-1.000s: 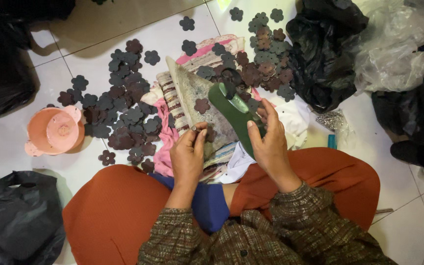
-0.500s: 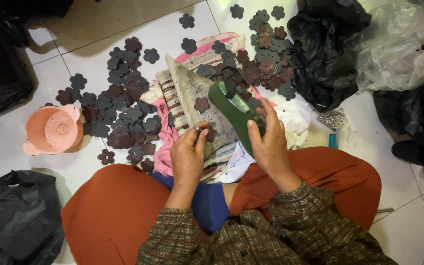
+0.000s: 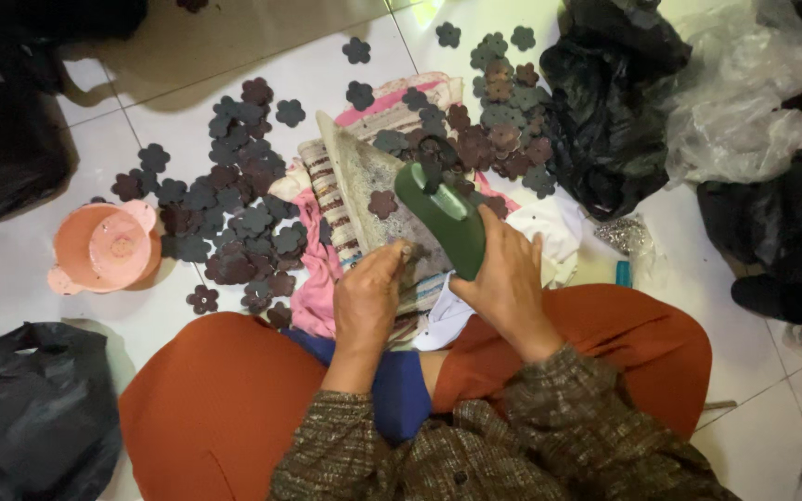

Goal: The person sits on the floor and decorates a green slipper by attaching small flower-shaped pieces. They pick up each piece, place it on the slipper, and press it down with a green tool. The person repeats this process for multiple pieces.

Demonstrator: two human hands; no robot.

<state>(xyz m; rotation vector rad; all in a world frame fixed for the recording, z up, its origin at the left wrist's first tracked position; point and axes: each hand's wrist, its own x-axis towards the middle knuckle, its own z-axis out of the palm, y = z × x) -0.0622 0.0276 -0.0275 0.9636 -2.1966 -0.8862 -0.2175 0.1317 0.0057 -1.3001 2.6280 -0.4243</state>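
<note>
Hands first, closest to camera. Left hand (image 3: 368,297) sits at the near edge of the grey triangular board (image 3: 364,186), fingers (image 3: 392,255) pinched on something small and dark at that edge; too small to tell what. Right hand (image 3: 508,283) has its fingers clenched round the near end of a green tool (image 3: 443,213), which slants up and away over the board's right side.

Board lies on a heap of striped and pink cloth (image 3: 317,269) on the floor, in front of the person's orange-covered knees. One dark flower-shaped cutout (image 3: 382,204) lies on the board, just left of the tool's far end.

My read: this is the working stroke on one piece, left hand feeding or steadying at the near edge of the board while the right brings the tool to it. Next move calls for a steady left-hand hold and the tool head set squarely on the piece, with the left fingers clear of it.

Left of the board: dense scatter of flower cutouts (image 3: 225,204) on the white floor tiles (image 3: 11,269), then a pink plastic pot (image 3: 104,246) further left. Beyond the board, a second pile of cutouts (image 3: 498,130). Right of that pile, black plastic bag (image 3: 605,111), then a clear plastic bag (image 3: 744,93). Another black bag (image 3: 30,408) lies well left of the board, near the person's knee.
</note>
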